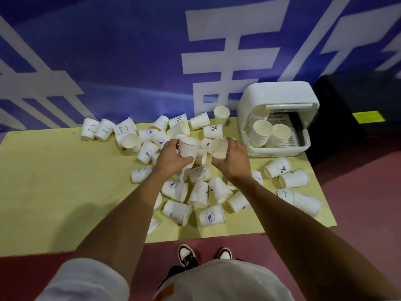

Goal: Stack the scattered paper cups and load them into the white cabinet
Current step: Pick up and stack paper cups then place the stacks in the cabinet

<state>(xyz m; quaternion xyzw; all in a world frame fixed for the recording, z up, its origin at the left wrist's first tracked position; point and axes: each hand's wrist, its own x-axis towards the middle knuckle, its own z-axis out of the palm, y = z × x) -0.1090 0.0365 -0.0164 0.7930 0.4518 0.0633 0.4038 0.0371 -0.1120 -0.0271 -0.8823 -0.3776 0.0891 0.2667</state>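
Observation:
Several white paper cups (178, 210) lie scattered on a yellow table (54, 181), most on their sides. My left hand (171, 158) grips a white cup (188, 147) held upright above the pile. My right hand (233, 160) holds a second cup (218, 148), its open mouth tilted toward the first. The two cups are close together but apart. The white cabinet (277, 98) stands at the table's back right with its lid raised; stacks of cups (261, 132) sit inside it.
A blue wall with large white characters rises directly behind the table. A black box (355, 109) with a yellow label stands right of the cabinet. The table's left half is bare yellow surface. My shoes (187, 255) stand on red floor below the front edge.

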